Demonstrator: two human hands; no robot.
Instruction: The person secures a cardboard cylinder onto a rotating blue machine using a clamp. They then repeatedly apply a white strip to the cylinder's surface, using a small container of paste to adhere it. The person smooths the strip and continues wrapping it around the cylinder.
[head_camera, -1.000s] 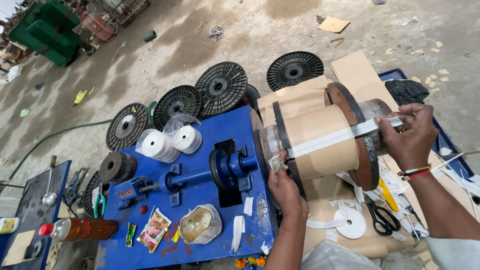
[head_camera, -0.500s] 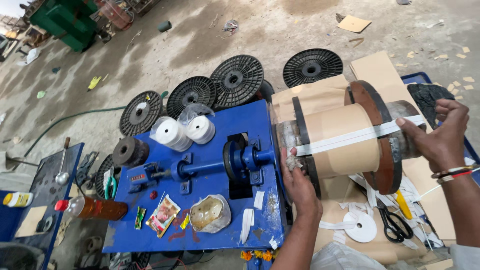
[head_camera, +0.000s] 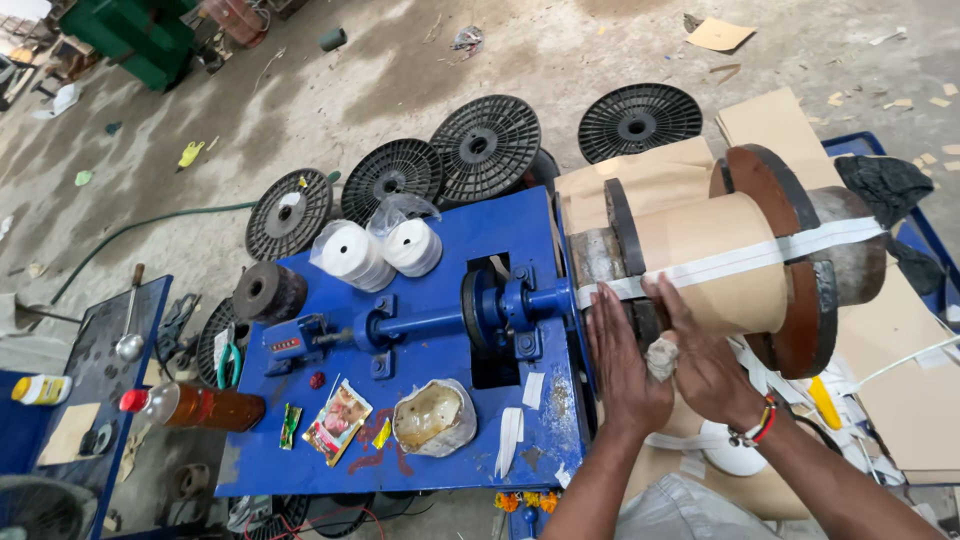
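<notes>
On blue bench (head_camera: 440, 440) — bowl (head_camera: 433, 417) w/ paste; hands (head_camera: 625, 365) on roll (head_camera: 710, 265).

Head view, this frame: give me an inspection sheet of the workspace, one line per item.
Surface: blue bench with a blue shaft machine bolted on it.
Job's things: paper-wrapped coil on the shaft, white tape running across it.
Clutter: two white tape rolls, amber bottle, packets, lined bowl.
Grippers: left hand flat against the coil's near end; right hand beside it, a small white wad at the fingers.
Cables: green hose on the floor.
Surroundings: black spools standing behind the bench, dusty concrete floor, cardboard scraps.
</notes>
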